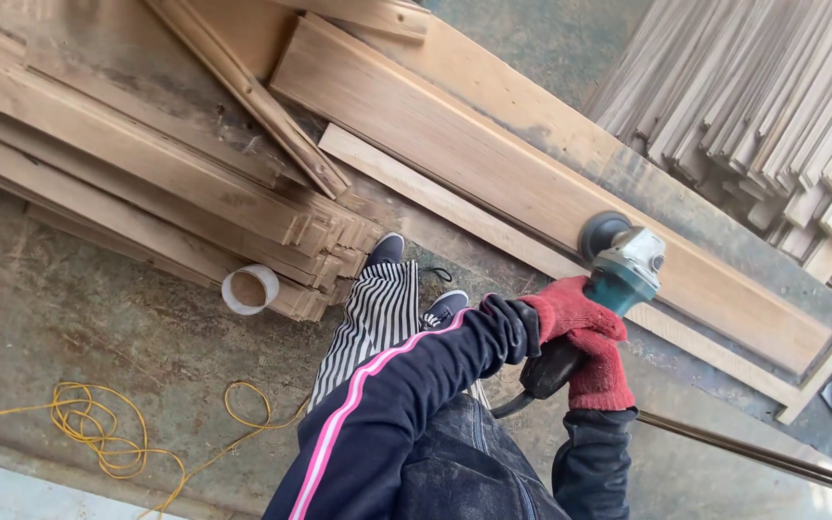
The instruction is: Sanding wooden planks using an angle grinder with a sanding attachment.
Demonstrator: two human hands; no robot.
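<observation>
Both gloved hands (585,342) clamp together on the grinder (618,270), its disc against the plank (532,183); tilting could gouge the wood.

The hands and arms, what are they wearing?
Both hands wear red knitted gloves, fuzzy and a little worn. The arms are in dark navy sleeves; one sleeve has a bright pink and white stripe running along its length. The cuffs are dark too.

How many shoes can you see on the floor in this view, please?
2: one dark shoe points at the stacked planks above the striped trouser leg; the other shoe sits right of it, partly hidden by the dark sleeve.
</observation>
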